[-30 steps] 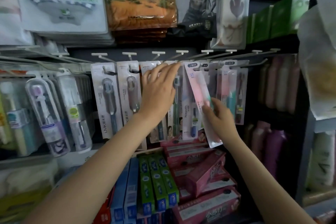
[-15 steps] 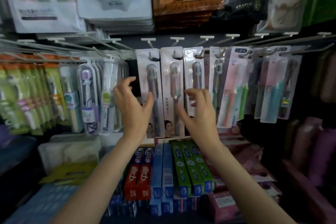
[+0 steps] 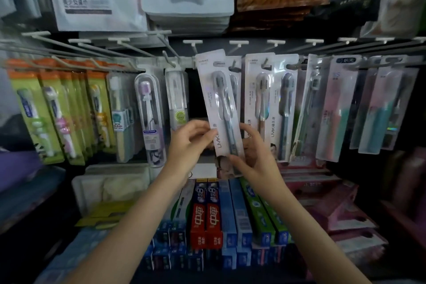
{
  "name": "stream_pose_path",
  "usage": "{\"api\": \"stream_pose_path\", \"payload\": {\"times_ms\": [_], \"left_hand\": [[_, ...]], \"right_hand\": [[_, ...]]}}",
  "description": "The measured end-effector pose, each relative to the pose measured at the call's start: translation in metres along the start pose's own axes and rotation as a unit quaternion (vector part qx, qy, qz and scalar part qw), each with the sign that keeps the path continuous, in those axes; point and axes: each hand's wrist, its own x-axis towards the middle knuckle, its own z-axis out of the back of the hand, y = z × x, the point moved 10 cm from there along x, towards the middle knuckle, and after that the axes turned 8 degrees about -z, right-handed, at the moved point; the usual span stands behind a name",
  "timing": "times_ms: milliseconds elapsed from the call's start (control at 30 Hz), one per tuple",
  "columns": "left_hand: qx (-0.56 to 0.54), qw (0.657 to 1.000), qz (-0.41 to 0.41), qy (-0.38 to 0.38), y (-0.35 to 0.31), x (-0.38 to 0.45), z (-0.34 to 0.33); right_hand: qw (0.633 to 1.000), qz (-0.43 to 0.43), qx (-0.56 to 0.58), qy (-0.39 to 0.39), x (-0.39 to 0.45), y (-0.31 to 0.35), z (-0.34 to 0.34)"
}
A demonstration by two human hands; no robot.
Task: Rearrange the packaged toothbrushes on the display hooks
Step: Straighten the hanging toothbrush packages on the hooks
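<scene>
Hands, left [image 3: 191, 143] and right [image 3: 251, 157], now pinch grey LMK toothbrush pack [image 3: 220, 104], tilted off its hook [image 3: 232, 67]; re-hanging likely follows.

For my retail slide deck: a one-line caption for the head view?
Both hands, left hand and right hand, hold a tilted LMK toothbrush pack before the display hooks.
</scene>
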Motion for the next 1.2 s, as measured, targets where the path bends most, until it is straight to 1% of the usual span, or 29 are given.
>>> {"api": "stream_pose_path", "payload": {"times_ms": [67, 133, 200, 267, 333, 367, 400, 433, 500, 533, 633, 700, 767, 833, 900, 967, 1033, 1100, 1200], "left_hand": [[0.041, 0.998, -0.028, 0.037, -0.006, 0.002, -0.002], [0.062, 0.996, -0.049, 0.044, -0.009, 0.005, 0.002], [0.064, 0.996, -0.058, 0.021, -0.01, 0.009, 0.015], [0.071, 0.995, -0.062, -0.015, -0.008, 0.015, 0.031], [0.087, 0.994, -0.058, -0.043, -0.003, 0.021, 0.047], [0.099, 0.992, -0.055, -0.056, -0.001, 0.023, 0.054], [0.11, 0.99, -0.054, -0.071, 0.001, 0.025, 0.061], [0.122, 0.987, -0.057, -0.086, 0.002, 0.026, 0.067], [0.163, 0.977, -0.083, -0.108, -0.004, 0.026, 0.076], [0.193, 0.97, -0.1, -0.106, -0.008, 0.026, 0.076], [0.288, 0.948, -0.125, -0.054, -0.012, 0.024, 0.067], [0.352, 0.926, -0.133, -0.008, -0.01, 0.021, 0.058], [0.414, 0.9, -0.135, 0.021, -0.008, 0.019, 0.051], [0.451, 0.88, -0.142, 0.039, -0.005, 0.019, 0.047], [0.463, 0.874, -0.136, 0.051, 0.0, 0.02, 0.046], [0.472, 0.869, -0.135, 0.058, 0.004, 0.021, 0.048], [0.463, 0.873, -0.144, 0.055, 0.003, 0.022, 0.052], [0.45, 0.878, -0.154, 0.053, 0.002, 0.021, 0.055], [0.442, 0.882, -0.152, 0.057, 0.005, 0.019, 0.057]], "right_hand": [[1.0, -0.019, 0.018, -0.008, 0.0, -0.004, 0.0], [0.999, -0.034, -0.003, -0.024, 0.002, -0.007, 0.004], [0.998, -0.016, -0.027, -0.047, 0.002, -0.003, 0.011], [0.996, 0.015, -0.019, -0.087, -0.002, 0.004, 0.022], [0.989, 0.057, -0.016, -0.133, -0.008, 0.011, 0.033], [0.985, 0.08, -0.033, -0.147, -0.011, 0.016, 0.035], [0.983, 0.097, -0.061, -0.145, -0.012, 0.021, 0.032], [0.982, 0.105, -0.094, -0.127, -0.01, 0.025, 0.024], [0.982, 0.091, -0.15, -0.074, -0.001, 0.026, 0.003], [0.984, 0.07, -0.154, -0.058, 0.003, 0.023, -0.005], [0.995, -0.011, -0.086, -0.058, 0.009, 0.013, -0.018], [0.997, -0.049, -0.035, -0.05, 0.01, 0.011, -0.029], [0.996, -0.076, 0.023, -0.044, 0.014, 0.009, -0.042], [0.994, -0.095, 0.037, -0.05, 0.018, 0.004, -0.053], [0.991, -0.109, 0.049, -0.058, 0.018, -0.002, -0.062], [0.99, -0.105, 0.036, -0.086, 0.016, -0.004, -0.059], [0.989, -0.08, 0.007, -0.12, 0.014, -0.001, -0.05], [0.986, -0.038, -0.063, -0.151, 0.013, 0.007, -0.04], [0.964, 0.0, -0.176, -0.199, 0.013, 0.02, -0.021]]}}
